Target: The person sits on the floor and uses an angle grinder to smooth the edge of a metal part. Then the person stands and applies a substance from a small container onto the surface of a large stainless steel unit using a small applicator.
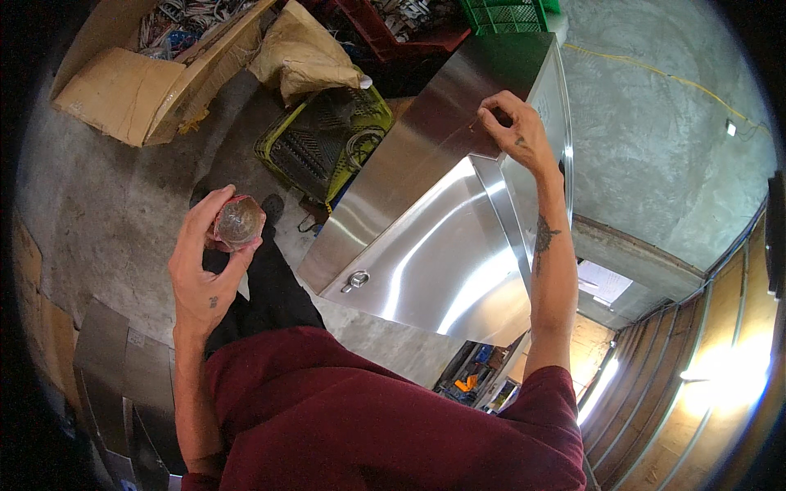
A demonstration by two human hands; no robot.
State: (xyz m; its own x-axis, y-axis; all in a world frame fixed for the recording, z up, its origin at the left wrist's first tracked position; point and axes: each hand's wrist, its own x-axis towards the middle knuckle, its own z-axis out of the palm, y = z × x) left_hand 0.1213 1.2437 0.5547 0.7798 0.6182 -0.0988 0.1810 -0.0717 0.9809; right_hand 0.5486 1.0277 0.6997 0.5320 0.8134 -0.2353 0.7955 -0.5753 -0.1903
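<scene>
1. Left hand (pixel 203 282), left of centre in the frame: thumb and fingers curved around a round object (pixel 239 222), gripping it at its sides. The object has a clear, greyish face turned upward and a reddish-pink edge; its exact kind cannot be told.
2. Position of the round object: left of centre in the frame, raised above the concrete floor (pixel 98 192) and well apart from the right hand.
3. Right hand (pixel 524 135), upper right of centre: fingers curled toward the thumb, leaving a dark rounded hollow between them. Whether the fingertips hold anything thin cannot be told.
4. The right hand appears in front of a stainless steel cabinet (pixel 434 245), which occupies the centre and upper centre. Contact with the metal cannot be determined. A ring-shaped fitting (pixel 356 281) sits at the near left corner of the bright panel.
5. Upper left: an open cardboard box (pixel 123 92) containing tangled cables (pixel 196 18).
6. Upper centre: a brown sack (pixel 304 53) at the upper end of a yellow-green crate (pixel 323 143); a red crate (pixel 372 37) beyond, and a green crate (pixel 506 15) at the top edge.
7. Lower left: grey metal panels (pixel 106 372).
</scene>
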